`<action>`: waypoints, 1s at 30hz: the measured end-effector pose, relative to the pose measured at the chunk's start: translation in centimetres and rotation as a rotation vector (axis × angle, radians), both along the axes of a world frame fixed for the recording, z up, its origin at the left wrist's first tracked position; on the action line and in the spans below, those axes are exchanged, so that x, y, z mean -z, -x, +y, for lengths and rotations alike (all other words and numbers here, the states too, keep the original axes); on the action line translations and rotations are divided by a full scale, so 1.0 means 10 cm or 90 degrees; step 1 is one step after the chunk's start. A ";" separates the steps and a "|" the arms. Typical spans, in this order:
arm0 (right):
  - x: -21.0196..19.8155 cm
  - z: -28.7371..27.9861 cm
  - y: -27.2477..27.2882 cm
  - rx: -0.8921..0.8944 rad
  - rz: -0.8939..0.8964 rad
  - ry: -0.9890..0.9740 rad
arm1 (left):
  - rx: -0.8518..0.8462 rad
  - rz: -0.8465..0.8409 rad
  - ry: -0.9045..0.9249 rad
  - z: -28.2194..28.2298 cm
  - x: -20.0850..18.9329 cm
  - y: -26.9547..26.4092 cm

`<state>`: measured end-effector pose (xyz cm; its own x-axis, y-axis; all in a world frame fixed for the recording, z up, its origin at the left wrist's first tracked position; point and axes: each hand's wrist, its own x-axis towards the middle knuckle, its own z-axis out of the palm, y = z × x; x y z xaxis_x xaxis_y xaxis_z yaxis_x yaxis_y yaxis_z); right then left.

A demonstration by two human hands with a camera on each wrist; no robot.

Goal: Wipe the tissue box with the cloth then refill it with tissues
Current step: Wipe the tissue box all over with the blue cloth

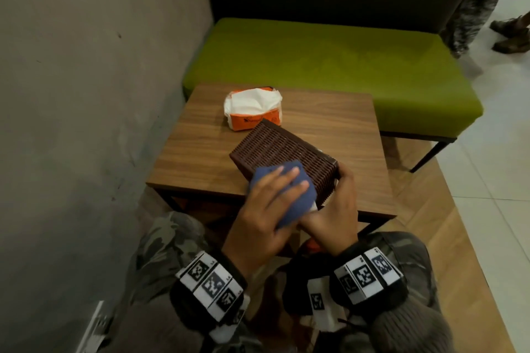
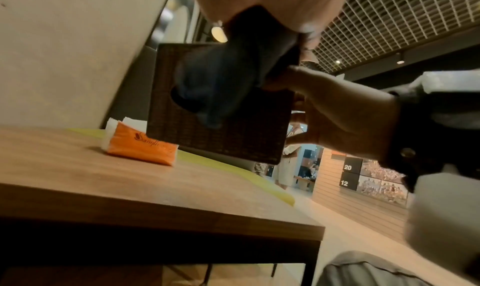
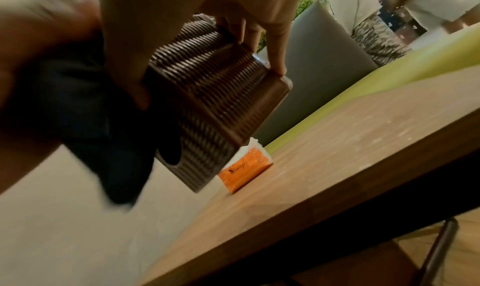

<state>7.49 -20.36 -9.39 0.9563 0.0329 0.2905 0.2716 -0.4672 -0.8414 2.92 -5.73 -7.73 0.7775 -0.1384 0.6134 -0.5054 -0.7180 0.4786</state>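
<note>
Right now your left hand lies with fingers straight and spread, pressing the cloth flat against the near end of the box. The blue cloth folds over that box corner and trails down under your palm; in the left wrist view it hangs dark across the box face, partly over a round hole there. Your right hand grips the box at its lower right corner, thumb on the near face and fingers curled round the far edge, as the right wrist view shows. The brown ribbed box is lifted and tilted, held clear of the worktop just below the middle of the head view. Beyond it, toward the upper middle, the orange tissue pack lies on the worktop with white tissues bulging from its torn top; from above the box's far corner overlaps the pack, though the wrist views show the box above it, not resting on it. Behind the worktop runs a green bench seat, with a grey wall on the left. At the upper right stand another person's legs and shoes.
</note>
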 end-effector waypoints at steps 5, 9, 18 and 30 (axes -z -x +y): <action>-0.02 -0.07 0.02 -0.006 -0.016 0.065 | -0.181 0.036 0.165 0.44 0.05 -0.33; -0.09 0.01 -0.04 -0.023 -0.026 0.096 | -0.108 0.034 0.106 0.09 -0.05 -0.26; -0.14 -0.08 -0.06 -0.061 -0.058 0.101 | 0.196 -0.032 -0.098 -0.05 -0.12 -0.24; -0.04 -0.18 0.04 -0.127 -0.080 0.163 | -0.258 0.326 0.588 0.53 0.06 -0.48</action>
<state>7.05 -22.20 -9.00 0.8807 0.3029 0.3642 0.4735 -0.5854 -0.6581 7.76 -0.42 -8.37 0.8514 0.5217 -0.0538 0.0922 -0.0478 0.9946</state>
